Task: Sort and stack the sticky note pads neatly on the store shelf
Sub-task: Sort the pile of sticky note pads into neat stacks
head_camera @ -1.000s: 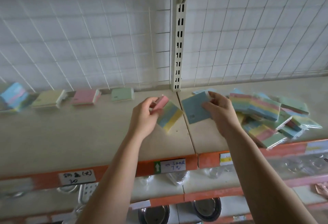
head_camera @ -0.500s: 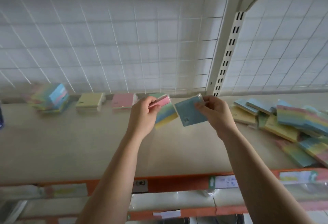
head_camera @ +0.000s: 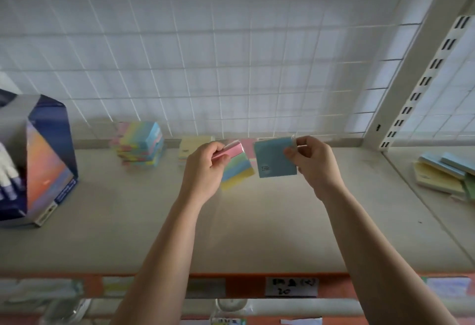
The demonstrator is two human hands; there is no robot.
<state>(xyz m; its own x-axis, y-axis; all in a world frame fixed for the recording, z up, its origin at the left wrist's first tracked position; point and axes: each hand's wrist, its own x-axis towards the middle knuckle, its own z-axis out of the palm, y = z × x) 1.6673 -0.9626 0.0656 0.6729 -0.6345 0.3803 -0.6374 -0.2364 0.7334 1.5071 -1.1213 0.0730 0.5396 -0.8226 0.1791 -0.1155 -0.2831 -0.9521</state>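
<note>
Above the middle of the pale shelf (head_camera: 257,234), both hands are raised side by side, each closed on sticky notes. Left hand (head_camera: 205,167): fingers curled around a pink pad (head_camera: 230,150) together with a rainbow-striped pad (head_camera: 237,170), which hangs tilted below the pink one with its green, blue and yellow bands showing. Right hand (head_camera: 312,162): thumb and fingers pinched on the upper right corner of a blue pad (head_camera: 275,157), held flat toward the camera in clear wrapping, with small dark print near its lower left corner. The two held groups are just beside each other but apart, and none of them touches the shelf.

Along the back of the shelf, against the white wire grid (head_camera: 231,67), stands a stack of rainbow pads (head_camera: 141,143). To its right lie a yellow pad (head_camera: 191,148) and a pink pad at the back (head_camera: 248,144), both partly hidden behind the hands. At the far right, past the white slotted upright (head_camera: 421,88), a loose heap of pads (head_camera: 442,170) in blue, yellow and green lies unsorted on the next shelf section. At the far left stands a dark blue box (head_camera: 43,160) with an orange panel. The orange front edge (head_camera: 244,286) of the shelf carries paper labels, one handwritten (head_camera: 291,286).
</note>
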